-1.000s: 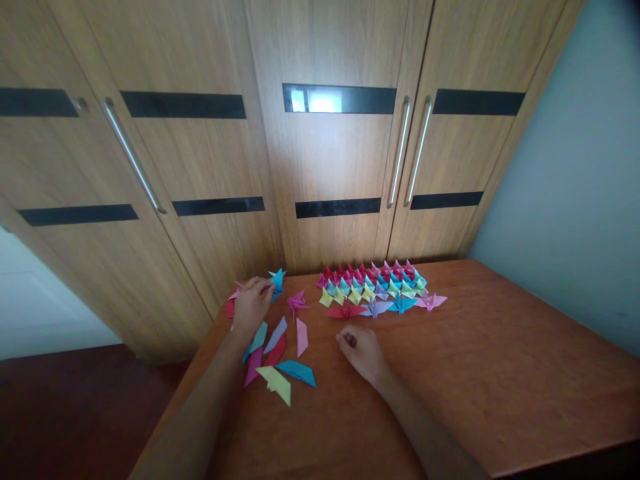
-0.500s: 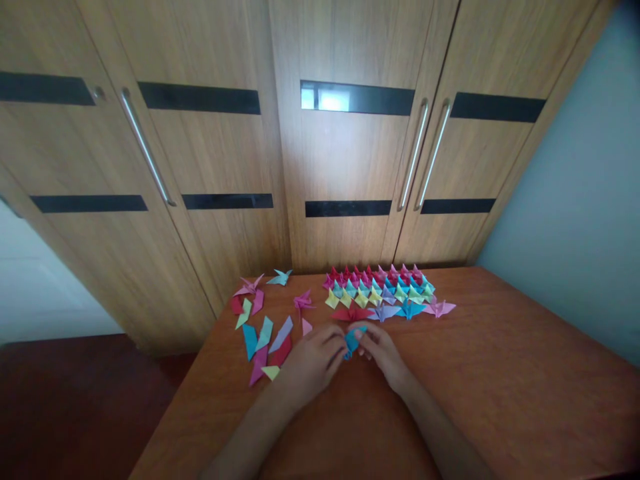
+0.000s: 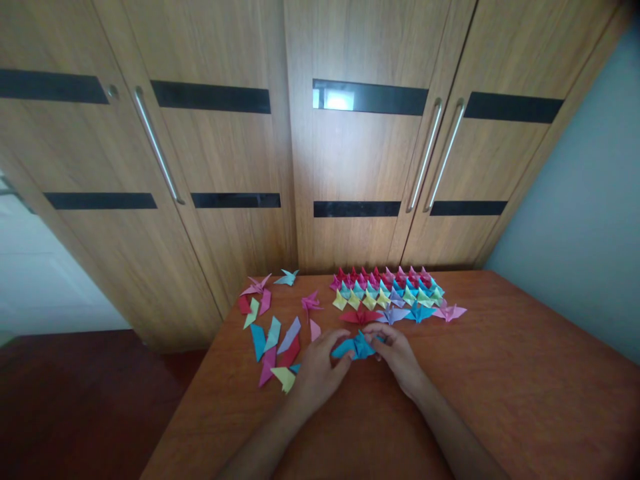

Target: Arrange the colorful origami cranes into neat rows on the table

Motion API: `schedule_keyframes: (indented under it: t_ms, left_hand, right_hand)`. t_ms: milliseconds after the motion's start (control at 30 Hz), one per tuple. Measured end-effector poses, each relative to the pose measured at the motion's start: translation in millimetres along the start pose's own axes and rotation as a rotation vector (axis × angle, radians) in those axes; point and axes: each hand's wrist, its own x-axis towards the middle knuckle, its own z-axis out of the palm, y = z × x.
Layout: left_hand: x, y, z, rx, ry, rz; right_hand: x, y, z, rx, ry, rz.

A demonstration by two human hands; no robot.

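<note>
A blue paper crane (image 3: 359, 347) with its wings spread sideways is between my two hands, near the middle of the table. My left hand (image 3: 323, 367) has thumb and fingers closed on its left wing. The thumb and fingers of my right hand (image 3: 399, 353) pinch the right wing. Just beyond my hands stands a row of larger cranes: a red crane (image 3: 361, 316), a lilac crane (image 3: 393, 314), a blue crane (image 3: 419, 312) and a pink crane (image 3: 451, 312). Behind them are rows of small folded cranes (image 3: 383, 287) in several colours.
Folded paper pieces (image 3: 273, 333) lie scattered on the left part of the wooden table (image 3: 500, 373). A magenta crane (image 3: 311, 303), another pink crane (image 3: 256, 285) and a light blue crane (image 3: 287, 278) stand there too. Wooden cupboard doors (image 3: 350, 167) rise behind.
The blue paper between my hands now shows as a crane with wings spread wide; before, it was narrower. My hands have moved apart slightly. The whole view has shifted a little.
</note>
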Motion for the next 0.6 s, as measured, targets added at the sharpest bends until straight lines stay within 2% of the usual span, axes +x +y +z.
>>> schedule_keyframes:
  t_ms: [133,367,500,600]
  left_hand:
    - [1.8,-6.3,2.9,-0.03,-0.084,-0.089]
    - [5.1,-10.6,-1.9,-0.097,-0.008,-0.129]
    - [5.0,-15.9,-0.7,-0.152,-0.073,-0.167]
    - [5.7,-15.0,-1.6,-0.334,-0.144,-0.245]
  right_hand:
    - [-2.2,-1.1,-0.3,0.011,-0.009,-0.004]
    - [-1.2,2.1,2.5,-0.088,-0.215,0.002]
    - [-3.4,-1.7,1.1,-0.089,-0.259,-0.003]
    - [-6.4,-4.5,-0.5,0.049,-0.27,0.02]
